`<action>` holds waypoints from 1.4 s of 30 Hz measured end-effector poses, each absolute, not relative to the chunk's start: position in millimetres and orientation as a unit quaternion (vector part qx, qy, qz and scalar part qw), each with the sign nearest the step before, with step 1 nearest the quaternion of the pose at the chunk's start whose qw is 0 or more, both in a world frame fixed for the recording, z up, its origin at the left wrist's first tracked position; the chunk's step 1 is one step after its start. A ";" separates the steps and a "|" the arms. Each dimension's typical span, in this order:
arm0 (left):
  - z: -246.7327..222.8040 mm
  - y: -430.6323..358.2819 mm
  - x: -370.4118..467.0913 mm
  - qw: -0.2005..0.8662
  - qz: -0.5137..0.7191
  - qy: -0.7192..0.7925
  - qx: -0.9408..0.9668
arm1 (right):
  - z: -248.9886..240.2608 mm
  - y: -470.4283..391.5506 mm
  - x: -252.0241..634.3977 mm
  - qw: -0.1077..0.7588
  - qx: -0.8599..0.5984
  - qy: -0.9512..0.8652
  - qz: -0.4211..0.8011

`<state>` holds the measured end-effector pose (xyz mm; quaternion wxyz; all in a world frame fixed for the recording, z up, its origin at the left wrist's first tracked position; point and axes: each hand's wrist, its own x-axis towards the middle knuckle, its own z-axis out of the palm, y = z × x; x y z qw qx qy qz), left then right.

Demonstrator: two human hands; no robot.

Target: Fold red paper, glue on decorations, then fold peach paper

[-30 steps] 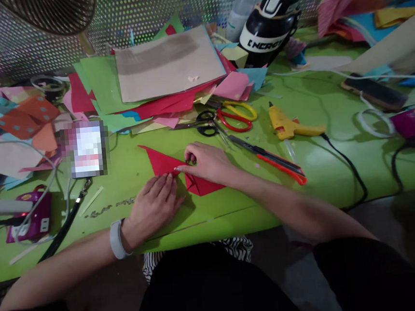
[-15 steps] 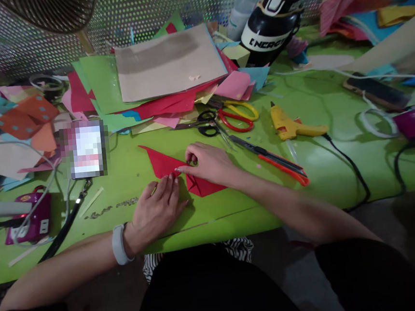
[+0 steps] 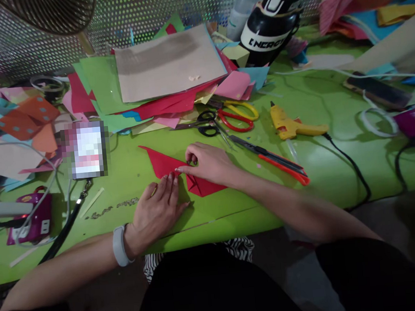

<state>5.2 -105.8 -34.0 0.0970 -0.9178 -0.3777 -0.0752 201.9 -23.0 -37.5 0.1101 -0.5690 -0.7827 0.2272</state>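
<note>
One folded red paper (image 3: 164,163) touches the flattened left hand (image 3: 156,206) and, close beside, the curled right hand (image 3: 208,162), its grip unclear.

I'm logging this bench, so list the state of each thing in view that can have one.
Red paper, folded, lying flat
Left hand, palm down, fingertips on the paper
Right hand, fingers curled, thumb on the paper
Phone, screen lit, contents obscured
Purple box, red light on
Yellow glue gun, lying down, heat unknown
Cutter, lying down, blade position unclear
Black bottle, lid on
</note>
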 end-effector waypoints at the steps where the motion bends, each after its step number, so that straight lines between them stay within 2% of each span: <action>1: -34.3 -105.9 5.3 0.092 -0.075 -0.380 -0.917 | -37.3 -23.0 201.8 0.110 -0.569 -0.783 0.227; 9: -34.1 -104.8 5.5 0.123 -0.072 -0.367 -0.919 | -35.6 -23.7 201.1 0.107 -0.574 -0.780 0.226; 16: -31.5 -95.3 4.4 0.067 -0.050 -0.401 -0.912 | -35.3 -23.1 201.3 0.108 -0.570 -0.784 0.220; 42: -20.5 -102.5 -9.0 0.094 -0.028 -0.394 -0.914 | -33.9 -20.0 204.9 0.122 -0.561 -0.780 0.248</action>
